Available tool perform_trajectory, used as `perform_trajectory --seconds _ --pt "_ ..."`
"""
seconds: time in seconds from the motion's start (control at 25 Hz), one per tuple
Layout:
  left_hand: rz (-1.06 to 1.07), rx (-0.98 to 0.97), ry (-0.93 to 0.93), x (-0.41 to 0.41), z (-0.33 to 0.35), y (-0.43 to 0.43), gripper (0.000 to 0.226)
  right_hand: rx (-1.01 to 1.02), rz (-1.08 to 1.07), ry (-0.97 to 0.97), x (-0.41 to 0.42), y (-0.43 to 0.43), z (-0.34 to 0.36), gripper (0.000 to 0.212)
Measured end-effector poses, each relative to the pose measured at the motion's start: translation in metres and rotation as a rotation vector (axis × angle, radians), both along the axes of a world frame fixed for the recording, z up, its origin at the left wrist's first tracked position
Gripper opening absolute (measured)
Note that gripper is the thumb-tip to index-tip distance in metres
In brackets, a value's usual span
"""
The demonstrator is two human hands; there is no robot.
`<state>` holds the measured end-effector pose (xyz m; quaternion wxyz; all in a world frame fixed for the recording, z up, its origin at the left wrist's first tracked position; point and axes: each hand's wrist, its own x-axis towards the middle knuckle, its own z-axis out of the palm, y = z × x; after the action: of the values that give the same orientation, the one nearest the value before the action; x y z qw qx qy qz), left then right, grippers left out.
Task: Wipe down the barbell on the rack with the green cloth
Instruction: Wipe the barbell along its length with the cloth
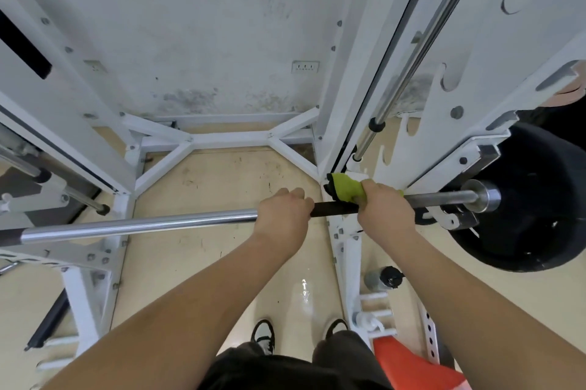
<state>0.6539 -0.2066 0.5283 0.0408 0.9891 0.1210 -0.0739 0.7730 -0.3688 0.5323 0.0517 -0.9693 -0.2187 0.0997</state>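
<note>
Beige floor (222, 186), scuffed, with a stained pale wall (206, 25) at 12 o'clock carrying a socket plate (305, 66).

Head view, looking down:
- White rack (222, 137): uprights at 10 and 2 o'clock, base brace across the centre. Chrome guide rod (412, 66) runs up the right upright.
- Barbell (142, 224) lies across the frame from 9 to 3 o'clock, seated on the rack. Shaft is chrome on the left, with a black band (333, 208) near the centre.
- Black plate (532, 209) loaded on the bar's end at 3 o'clock, with the chrome sleeve tip (485, 196) showing in front of it.
- Left grip (283, 213): bare hand, fingers curled over the shaft, clamped on the bar just left of the black band.
- Right grip (385, 215): fingers curled over the green cloth (347, 188) and the bar together, clamped on both, just right of the band.
- Green cloth is wrapped on the shaft close to the right upright, and its loose part sticks out toward 11 o'clock from the hand.
- Both forearms reach in from 6 o'clock.
- Black-and-white shoes (263, 335) at 6 o'clock, and an orange item (409, 364) at 5 o'clock, kind unclear.
</note>
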Motion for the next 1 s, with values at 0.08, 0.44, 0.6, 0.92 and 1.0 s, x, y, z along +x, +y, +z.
perform_trajectory --seconds 0.08,0.44,0.6,0.92,1.0 --pt "0.005 -0.014 -0.009 0.0 0.001 -0.002 0.017 -0.107 0.0 0.116 0.012 0.022 0.006 0.008" --pt "0.085 -0.044 -0.024 -0.001 -0.001 -0.011 0.018 0.041 0.138 0.015 -0.019 -0.027 0.026 0.041" --pt "0.102 -0.048 -0.023 -0.002 0.0 -0.016 0.025 0.0 0.144 0.018 -0.002 -0.018 0.016 0.03" --pt "0.093 -0.03 -0.091 -0.004 -0.009 -0.014 0.018 -0.174 0.186 -0.034 0.0 0.003 0.021 0.038" --pt "0.096 -0.014 -0.106 -0.005 -0.014 -0.012 0.025 -0.009 0.254 -0.19 -0.019 -0.027 0.021 0.042"
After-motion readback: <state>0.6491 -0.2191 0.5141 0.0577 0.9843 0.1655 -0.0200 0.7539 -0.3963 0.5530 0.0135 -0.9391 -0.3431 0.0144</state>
